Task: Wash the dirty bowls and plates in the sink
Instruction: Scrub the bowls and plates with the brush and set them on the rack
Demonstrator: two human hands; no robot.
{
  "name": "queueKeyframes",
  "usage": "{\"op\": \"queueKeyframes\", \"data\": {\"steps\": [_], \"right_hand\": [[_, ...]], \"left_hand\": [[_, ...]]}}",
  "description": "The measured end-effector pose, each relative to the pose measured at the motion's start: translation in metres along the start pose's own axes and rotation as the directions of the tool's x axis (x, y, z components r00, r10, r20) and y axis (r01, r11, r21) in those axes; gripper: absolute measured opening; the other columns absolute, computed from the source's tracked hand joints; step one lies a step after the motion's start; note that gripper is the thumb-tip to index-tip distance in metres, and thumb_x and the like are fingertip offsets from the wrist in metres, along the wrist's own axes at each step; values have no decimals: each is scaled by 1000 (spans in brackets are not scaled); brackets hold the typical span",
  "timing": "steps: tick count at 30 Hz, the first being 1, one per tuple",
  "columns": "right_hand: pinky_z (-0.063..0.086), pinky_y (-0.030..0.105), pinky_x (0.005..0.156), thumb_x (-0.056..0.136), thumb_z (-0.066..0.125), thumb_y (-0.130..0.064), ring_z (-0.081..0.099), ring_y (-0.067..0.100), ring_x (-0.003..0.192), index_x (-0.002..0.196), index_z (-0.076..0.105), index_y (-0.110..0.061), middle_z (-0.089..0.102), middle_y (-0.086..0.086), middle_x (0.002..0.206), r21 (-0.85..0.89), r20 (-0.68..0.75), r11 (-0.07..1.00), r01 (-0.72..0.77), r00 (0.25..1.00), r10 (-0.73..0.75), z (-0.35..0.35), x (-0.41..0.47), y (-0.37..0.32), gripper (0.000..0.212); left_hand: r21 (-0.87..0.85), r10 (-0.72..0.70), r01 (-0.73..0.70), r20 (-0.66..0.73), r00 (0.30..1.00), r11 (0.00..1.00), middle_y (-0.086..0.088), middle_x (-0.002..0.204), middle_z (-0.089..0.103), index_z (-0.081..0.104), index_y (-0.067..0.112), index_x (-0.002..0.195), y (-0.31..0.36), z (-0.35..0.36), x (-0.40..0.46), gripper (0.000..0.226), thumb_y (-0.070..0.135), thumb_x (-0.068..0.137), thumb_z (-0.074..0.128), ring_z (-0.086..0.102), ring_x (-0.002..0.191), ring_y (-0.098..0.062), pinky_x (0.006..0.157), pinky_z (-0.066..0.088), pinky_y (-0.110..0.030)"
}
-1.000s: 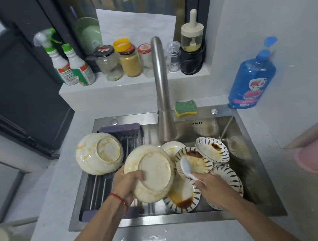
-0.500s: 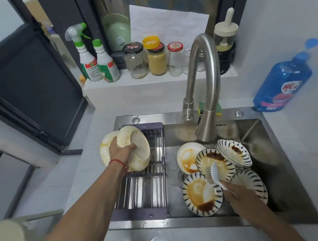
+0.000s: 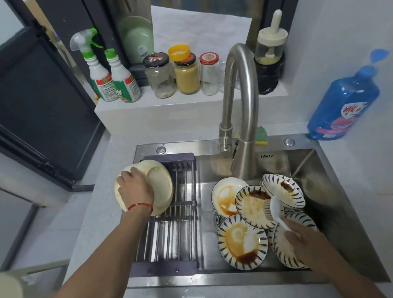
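The left hand (image 3: 136,193) lies over a cream bowl (image 3: 157,186), fingers curled round its rim, holding it tilted at the far left end of the drying rack (image 3: 169,226) across the sink (image 3: 262,272). A second cream bowl (image 3: 118,194) sits just behind it. The right hand (image 3: 302,239) grips the handle of a white dish brush (image 3: 274,209), whose head rests on a sauce-stained striped plate (image 3: 254,207). More dirty plates (image 3: 241,241) are piled in the right half of the basin, under the faucet (image 3: 244,110). A blue soap bottle (image 3: 342,106) stands on the desk (image 3: 96,221), far right.
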State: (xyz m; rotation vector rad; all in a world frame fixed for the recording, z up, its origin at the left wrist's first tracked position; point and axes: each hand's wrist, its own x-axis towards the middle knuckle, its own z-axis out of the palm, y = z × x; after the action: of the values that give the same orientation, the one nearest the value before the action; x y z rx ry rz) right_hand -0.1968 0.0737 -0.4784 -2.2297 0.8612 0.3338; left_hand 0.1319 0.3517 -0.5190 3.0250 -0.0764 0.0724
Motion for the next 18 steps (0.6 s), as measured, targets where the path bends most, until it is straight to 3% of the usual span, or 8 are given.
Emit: {"op": "queueKeyframes", "data": {"steps": [3, 5, 9, 12, 15, 18], "right_hand": [[54, 38, 69, 106, 46, -20, 64, 24, 75, 120, 63, -5, 67, 14, 90, 72, -6, 997, -43, 999, 43, -12, 6, 8, 27], [50, 34, 61, 106, 47, -23, 61, 20, 67, 123, 65, -12, 67, 12, 83, 149, -9, 986, -70, 997, 72, -22, 11, 16, 27], [36, 22, 40, 106, 49, -24, 47, 5, 40, 122, 67, -23, 65, 6, 67, 334, -61, 940, -65, 994, 91, -54, 24, 31, 24], [31, 22, 36, 108, 48, -24, 43, 20, 38, 121, 65, -22, 70, 17, 74, 584, -80, 810, -53, 989, 122, -93, 36, 42, 21], [33, 22, 34, 109, 46, -21, 42, 23, 36, 112, 62, -10, 72, 20, 79, 769, -78, 639, -25, 988, 132, -132, 56, 47, 19], [39, 24, 36, 110, 40, -15, 45, 22, 37, 108, 58, -6, 66, 13, 67, 902, -106, 429, 40, 986, 129, -164, 78, 47, 20]], "left_hand": [[54, 64, -61, -48, 997, 997, -28, 129, 54, 56, 2, 129, 12, 0, -21, 51, 15, 83, 76, 48, 117, -46, 88, 50, -55], [48, 226, -223, -77, 971, 974, -29, 128, 56, 61, 4, 125, 34, 2, -51, 56, 13, 74, 81, 50, 113, -47, 86, 51, -55], [-192, 583, -568, 25, 812, 800, -19, 123, 62, 66, 10, 125, 125, 3, -139, 57, 11, 69, 81, 59, 112, -40, 87, 57, -52], [-410, 686, -632, -22, 728, 658, -11, 120, 64, 66, 14, 124, 218, -18, -169, 43, 12, 81, 72, 58, 112, -33, 91, 55, -46], [-509, 671, -619, -106, 734, 598, -13, 116, 63, 66, 11, 121, 316, -52, -159, 33, 12, 88, 64, 59, 108, -34, 90, 53, -46], [-576, 658, -601, -139, 740, 554, -15, 120, 62, 63, 11, 126, 403, -85, -134, 31, 13, 95, 61, 59, 111, -33, 96, 50, -43]]}}
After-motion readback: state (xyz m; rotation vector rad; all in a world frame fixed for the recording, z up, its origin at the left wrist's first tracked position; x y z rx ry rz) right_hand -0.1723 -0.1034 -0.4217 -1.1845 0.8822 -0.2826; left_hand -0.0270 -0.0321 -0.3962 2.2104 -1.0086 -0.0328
